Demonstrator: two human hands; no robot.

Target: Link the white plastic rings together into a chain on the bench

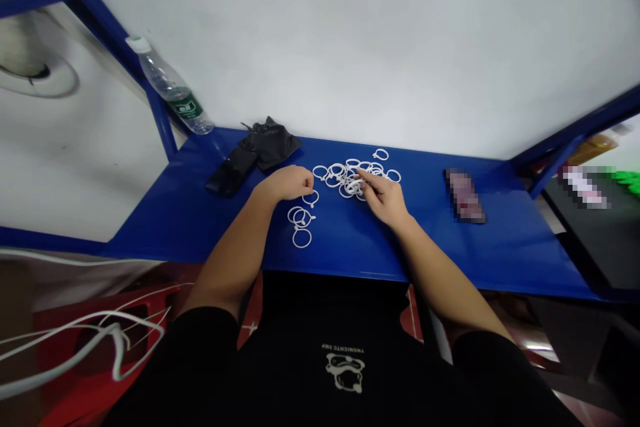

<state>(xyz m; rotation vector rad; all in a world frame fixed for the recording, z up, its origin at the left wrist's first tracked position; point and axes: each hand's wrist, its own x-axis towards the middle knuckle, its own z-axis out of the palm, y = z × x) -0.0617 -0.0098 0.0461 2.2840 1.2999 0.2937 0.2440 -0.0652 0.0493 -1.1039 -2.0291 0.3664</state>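
Note:
White plastic rings [350,180], each with a small tab, lie in a loose heap on the blue table. My right hand [385,199] reaches into this heap from the right. Its index finger and thumb are apart, with the fingertips among the rings. My left hand [290,183] is closed in a pinch left of the heap, its fingertips on the upper edge of a single white ring [317,201]. Several more rings, including a separate ring [302,238], lie in a short line below it toward the front edge. One ring [382,155] lies behind the heap.
A black pouch [273,143] and a dark flat packet [231,172] lie at the left. A plastic bottle [175,93] leans by the blue frame. A blurred-out phone-shaped object [465,195] lies on the table [510,240] at the right. White cables [117,340] hang lower left.

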